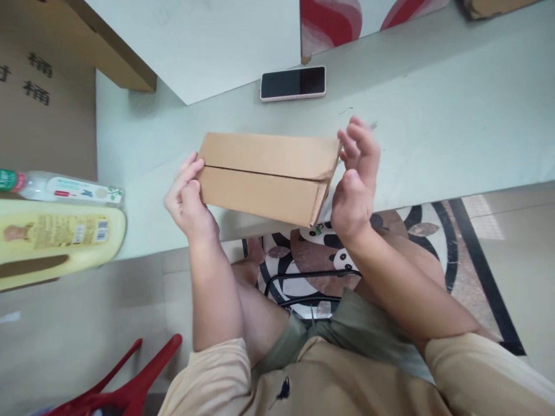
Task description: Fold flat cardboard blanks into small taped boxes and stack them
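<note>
A small brown cardboard box [264, 156] is held up over the table's front edge, slightly tilted, with a dark seam running along its length. My left hand [191, 199] grips its left end, fingers and thumb pressed against the edge. At the right end, my right hand [358, 173] has its fingers bent and apart, with the fingertips by the box's upper right corner; whether they touch it I cannot tell. The end flap on that side looks slightly loose. Behind the box lies a phone-like device [293, 84] with a dark screen, flat on the table.
The pale table [433, 115] carries a large white panel [208, 46] at the back and a big carton [47, 115] at left. A clear bottle [73, 188] and a yellow jug [65, 237] lie near its left edge. A red stool [130, 375] stands lower left.
</note>
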A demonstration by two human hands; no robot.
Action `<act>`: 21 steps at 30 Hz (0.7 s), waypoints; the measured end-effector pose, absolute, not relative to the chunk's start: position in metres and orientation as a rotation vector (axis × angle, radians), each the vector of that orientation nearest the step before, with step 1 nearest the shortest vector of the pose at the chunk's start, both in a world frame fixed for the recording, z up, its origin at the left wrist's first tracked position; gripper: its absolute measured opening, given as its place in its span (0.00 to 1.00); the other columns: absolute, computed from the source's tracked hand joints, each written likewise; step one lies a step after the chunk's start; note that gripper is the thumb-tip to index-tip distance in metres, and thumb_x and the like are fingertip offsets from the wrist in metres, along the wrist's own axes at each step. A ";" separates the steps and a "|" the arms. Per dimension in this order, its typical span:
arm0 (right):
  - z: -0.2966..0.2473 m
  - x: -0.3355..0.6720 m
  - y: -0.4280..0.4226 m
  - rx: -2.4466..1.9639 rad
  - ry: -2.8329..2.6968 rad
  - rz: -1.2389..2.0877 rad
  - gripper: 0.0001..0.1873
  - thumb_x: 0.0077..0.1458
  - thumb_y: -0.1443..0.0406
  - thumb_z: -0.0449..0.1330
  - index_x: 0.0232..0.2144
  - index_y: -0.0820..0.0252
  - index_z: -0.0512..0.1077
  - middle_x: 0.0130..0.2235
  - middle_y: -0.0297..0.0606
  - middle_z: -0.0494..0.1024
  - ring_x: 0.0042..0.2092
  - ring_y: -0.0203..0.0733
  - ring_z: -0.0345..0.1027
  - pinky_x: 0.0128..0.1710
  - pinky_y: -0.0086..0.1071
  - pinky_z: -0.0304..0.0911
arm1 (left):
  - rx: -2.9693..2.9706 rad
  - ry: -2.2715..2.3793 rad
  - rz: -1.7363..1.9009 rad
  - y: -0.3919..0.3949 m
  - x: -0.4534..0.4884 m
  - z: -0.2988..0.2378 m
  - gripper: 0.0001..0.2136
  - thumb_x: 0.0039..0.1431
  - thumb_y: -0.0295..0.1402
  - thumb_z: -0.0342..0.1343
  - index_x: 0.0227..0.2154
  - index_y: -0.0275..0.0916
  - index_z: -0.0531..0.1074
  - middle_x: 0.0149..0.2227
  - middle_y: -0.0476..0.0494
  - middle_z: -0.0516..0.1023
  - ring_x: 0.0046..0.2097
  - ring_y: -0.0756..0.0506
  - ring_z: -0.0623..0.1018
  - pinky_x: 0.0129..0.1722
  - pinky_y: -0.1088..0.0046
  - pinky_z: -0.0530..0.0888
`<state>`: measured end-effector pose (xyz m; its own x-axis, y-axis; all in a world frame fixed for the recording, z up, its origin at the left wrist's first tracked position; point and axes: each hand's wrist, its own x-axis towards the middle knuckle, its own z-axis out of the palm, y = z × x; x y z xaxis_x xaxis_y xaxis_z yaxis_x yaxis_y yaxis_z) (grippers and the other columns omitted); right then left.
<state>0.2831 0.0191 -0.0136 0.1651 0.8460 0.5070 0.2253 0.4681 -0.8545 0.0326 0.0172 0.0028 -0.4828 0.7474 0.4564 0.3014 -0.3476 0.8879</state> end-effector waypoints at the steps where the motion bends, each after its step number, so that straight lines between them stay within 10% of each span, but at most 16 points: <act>1: -0.017 0.285 0.020 -1.057 -1.381 0.614 0.27 0.67 0.46 0.40 0.65 0.39 0.54 0.68 0.38 0.59 0.71 0.53 0.53 0.69 0.56 0.54 | 1.286 1.549 1.919 0.019 0.028 0.002 0.16 0.54 0.27 0.49 0.38 0.29 0.81 0.48 0.36 0.83 0.55 0.40 0.79 0.61 0.60 0.71; 8: -0.040 0.275 0.020 -0.814 -1.538 1.147 0.37 0.68 0.44 0.31 0.67 0.53 0.58 0.66 0.44 0.68 0.68 0.46 0.61 0.66 0.46 0.64 | 0.727 1.486 1.962 0.022 0.006 -0.005 0.17 0.52 0.37 0.50 0.42 0.36 0.73 0.45 0.42 0.80 0.49 0.43 0.78 0.49 0.66 0.77; 14: -0.019 0.268 0.014 -0.660 -1.728 0.972 0.38 0.66 0.41 0.37 0.69 0.49 0.58 0.73 0.38 0.56 0.75 0.47 0.46 0.74 0.51 0.47 | 0.737 1.361 1.578 0.001 0.019 -0.011 0.20 0.54 0.50 0.55 0.42 0.41 0.73 0.48 0.41 0.80 0.57 0.39 0.77 0.46 0.68 0.78; 17: -0.007 0.271 0.014 -0.647 -1.807 0.884 0.36 0.65 0.41 0.43 0.66 0.49 0.63 0.72 0.40 0.57 0.74 0.52 0.48 0.73 0.54 0.48 | 0.811 1.324 1.398 -0.006 0.035 -0.009 0.34 0.54 0.65 0.48 0.46 0.39 0.75 0.49 0.32 0.81 0.55 0.35 0.79 0.42 0.65 0.80; 21: -0.002 0.273 0.014 -0.637 -1.782 0.792 0.29 0.65 0.47 0.48 0.62 0.50 0.68 0.69 0.42 0.63 0.71 0.52 0.56 0.70 0.53 0.55 | 0.825 1.378 1.329 -0.004 0.050 -0.011 0.29 0.54 0.62 0.52 0.44 0.41 0.76 0.43 0.35 0.83 0.43 0.40 0.84 0.32 0.69 0.78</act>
